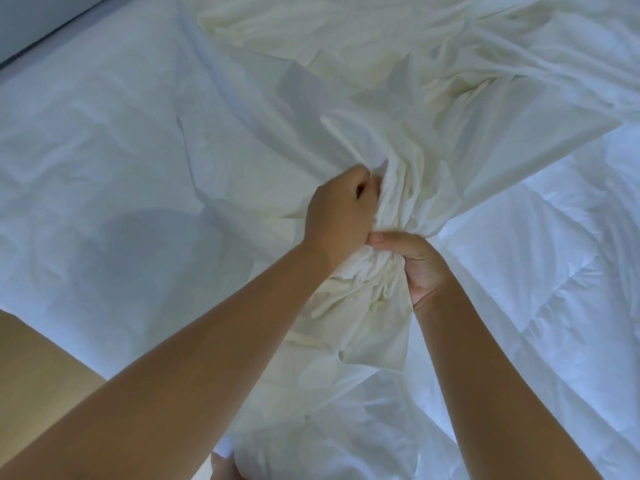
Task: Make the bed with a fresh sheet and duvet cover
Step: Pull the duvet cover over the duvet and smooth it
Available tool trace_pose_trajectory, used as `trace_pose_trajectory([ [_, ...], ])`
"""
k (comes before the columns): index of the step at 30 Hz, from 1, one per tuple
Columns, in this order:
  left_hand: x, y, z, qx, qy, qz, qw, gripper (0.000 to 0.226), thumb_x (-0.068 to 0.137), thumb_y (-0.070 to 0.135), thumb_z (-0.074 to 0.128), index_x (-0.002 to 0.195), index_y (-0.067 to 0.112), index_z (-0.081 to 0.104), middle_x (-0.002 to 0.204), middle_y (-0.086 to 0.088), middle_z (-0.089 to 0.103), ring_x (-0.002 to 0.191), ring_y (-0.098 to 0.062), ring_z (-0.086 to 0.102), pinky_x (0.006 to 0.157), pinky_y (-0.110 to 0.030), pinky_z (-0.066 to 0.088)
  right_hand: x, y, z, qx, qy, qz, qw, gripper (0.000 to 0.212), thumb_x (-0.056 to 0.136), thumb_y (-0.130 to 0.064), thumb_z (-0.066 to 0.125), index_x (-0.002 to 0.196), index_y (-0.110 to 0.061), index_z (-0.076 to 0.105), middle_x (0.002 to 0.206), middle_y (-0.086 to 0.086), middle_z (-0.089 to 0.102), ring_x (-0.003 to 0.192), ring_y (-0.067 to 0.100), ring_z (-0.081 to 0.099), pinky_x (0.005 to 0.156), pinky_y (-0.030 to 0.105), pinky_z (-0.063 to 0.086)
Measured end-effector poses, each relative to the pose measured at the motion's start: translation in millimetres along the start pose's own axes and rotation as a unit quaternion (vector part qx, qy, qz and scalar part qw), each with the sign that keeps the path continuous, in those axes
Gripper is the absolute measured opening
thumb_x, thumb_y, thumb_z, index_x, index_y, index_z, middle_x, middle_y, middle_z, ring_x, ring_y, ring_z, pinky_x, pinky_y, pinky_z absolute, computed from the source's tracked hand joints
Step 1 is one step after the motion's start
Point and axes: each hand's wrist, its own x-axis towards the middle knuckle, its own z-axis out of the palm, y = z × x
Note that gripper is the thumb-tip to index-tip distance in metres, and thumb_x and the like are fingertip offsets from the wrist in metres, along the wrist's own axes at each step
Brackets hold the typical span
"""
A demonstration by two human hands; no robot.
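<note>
sheet: white sheet (104, 133) is spread flat across the left of the bed. It is wrinkled but looks fitted, so I judge that step done. Can't tell whether the edges are tucked.
duvet cover: cream duvet cover (398, 98) is crumpled and fans out from the hands toward the far right of the bed. One loose flap hangs below the grip. It looks slack, so I judge it isn't on the duvet yet.
duvet: white quilted duvet (554, 254) lies bare on the right, partly under the cover's edge.
floor: a strip of wood floor (45, 358) shows bottom left, so the person is at the bed's side.
left hand: left hand (337, 206) has its fingers curled into the gathered cover folds, just above the other hand.
right hand: right hand (415, 265) is clamped round the same bunch, touching the left.
progress: roughly midway, by my read.
left to do: get the duvet into the cover, shake it down, spread and smooth it.
</note>
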Motion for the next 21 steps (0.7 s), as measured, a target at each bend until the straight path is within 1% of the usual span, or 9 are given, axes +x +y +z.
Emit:
trace_pose_trajectory([
  [3, -10, -39, 2, 0.041, -0.059, -0.066, 0.995, 0.038, 0.098, 0.025, 0.045, 0.061, 0.020, 0.041, 0.058, 0.006, 0.045, 0.059, -0.015, 0.044, 0.059, -0.028, 0.033, 1, 13, -7, -0.021, 0.062, 0.016, 0.998, 0.069, 0.040, -0.011, 0.089, 0.106, -0.007, 0.070, 0.104, 0.017, 0.069, 0.100, 0.035, 0.065, 0.083, 0.044, 0.053],
  [6, -10, -55, -2, -0.002, -0.097, -0.144, 0.985, 0.027, 0.099, 0.023, 0.042, 0.083, 0.011, 0.059, 0.077, 0.000, 0.059, 0.076, -0.018, 0.055, 0.070, -0.029, 0.042, 3, 16, -8, -0.053, 0.074, 0.040, 0.995, 0.076, 0.041, -0.014, 0.090, 0.113, -0.007, 0.068, 0.116, 0.021, 0.064, 0.110, 0.040, 0.061, 0.092, 0.051, 0.049],
  [8, -7, -46, -5, -0.017, -0.082, -0.129, 0.988, 0.025, 0.099, 0.020, 0.041, 0.086, 0.010, 0.060, 0.079, -0.002, 0.062, 0.075, -0.017, 0.056, 0.074, -0.033, 0.046, 3, 11, -6, -0.054, 0.052, 0.048, 0.996, 0.071, 0.041, -0.016, 0.091, 0.108, -0.009, 0.071, 0.113, 0.019, 0.066, 0.108, 0.038, 0.062, 0.093, 0.050, 0.049],
  [11, 1, -11, -6, -0.067, -0.040, -0.049, 0.996, 0.022, 0.096, 0.013, 0.043, 0.099, 0.008, 0.064, 0.091, -0.006, 0.068, 0.086, -0.020, 0.063, 0.082, -0.038, 0.051, 1, -1, -2, -0.033, -0.006, 0.017, 0.999, 0.050, 0.037, -0.014, 0.091, 0.086, -0.014, 0.077, 0.090, 0.008, 0.073, 0.088, 0.025, 0.070, 0.077, 0.038, 0.056],
  [13, 10, 11, -8, -0.114, -0.042, -0.030, 0.992, 0.025, 0.095, 0.011, 0.044, 0.105, 0.004, 0.065, 0.097, -0.008, 0.070, 0.092, -0.021, 0.065, 0.087, -0.041, 0.051, 0, -9, 0, -0.021, -0.028, -0.016, 0.999, 0.043, 0.038, -0.011, 0.088, 0.080, -0.015, 0.078, 0.084, 0.004, 0.073, 0.082, 0.021, 0.071, 0.072, 0.035, 0.057],
  [16, 21, 32, -10, -0.131, -0.060, -0.024, 0.989, 0.025, 0.095, 0.010, 0.044, 0.101, -0.001, 0.065, 0.094, -0.011, 0.069, 0.091, -0.025, 0.064, 0.087, -0.039, 0.052, 3, -17, 1, -0.031, -0.034, -0.038, 0.998, 0.048, 0.035, -0.022, 0.094, 0.080, -0.015, 0.078, 0.085, 0.003, 0.074, 0.083, 0.020, 0.071, 0.074, 0.036, 0.057],
  [18, 22, 40, -9, -0.141, -0.062, -0.021, 0.988, 0.024, 0.095, 0.012, 0.045, 0.096, -0.001, 0.065, 0.085, -0.010, 0.067, 0.082, -0.021, 0.062, 0.079, -0.032, 0.050, 4, -21, 3, -0.037, -0.045, -0.042, 0.997, 0.045, 0.034, -0.023, 0.094, 0.074, -0.015, 0.078, 0.078, 0.002, 0.073, 0.078, 0.019, 0.071, 0.069, 0.033, 0.057],
  [19, 21, 41, -8, -0.155, -0.065, -0.027, 0.985, 0.024, 0.096, 0.013, 0.044, 0.095, 0.000, 0.065, 0.084, -0.010, 0.066, 0.081, -0.020, 0.062, 0.077, -0.032, 0.050, 4, -22, 6, -0.037, -0.044, -0.043, 0.997, 0.044, 0.033, -0.021, 0.094, 0.073, -0.015, 0.078, 0.077, 0.002, 0.073, 0.076, 0.019, 0.072, 0.067, 0.033, 0.057],
  [21, 16, 39, -3, -0.191, -0.063, -0.054, 0.978, 0.026, 0.098, 0.017, 0.043, 0.099, 0.002, 0.064, 0.093, -0.013, 0.067, 0.089, -0.024, 0.064, 0.082, -0.035, 0.052, 5, -20, 12, -0.033, -0.023, -0.039, 0.998, 0.039, 0.034, -0.010, 0.087, 0.072, -0.013, 0.078, 0.076, 0.004, 0.073, 0.074, 0.019, 0.072, 0.066, 0.031, 0.057],
])
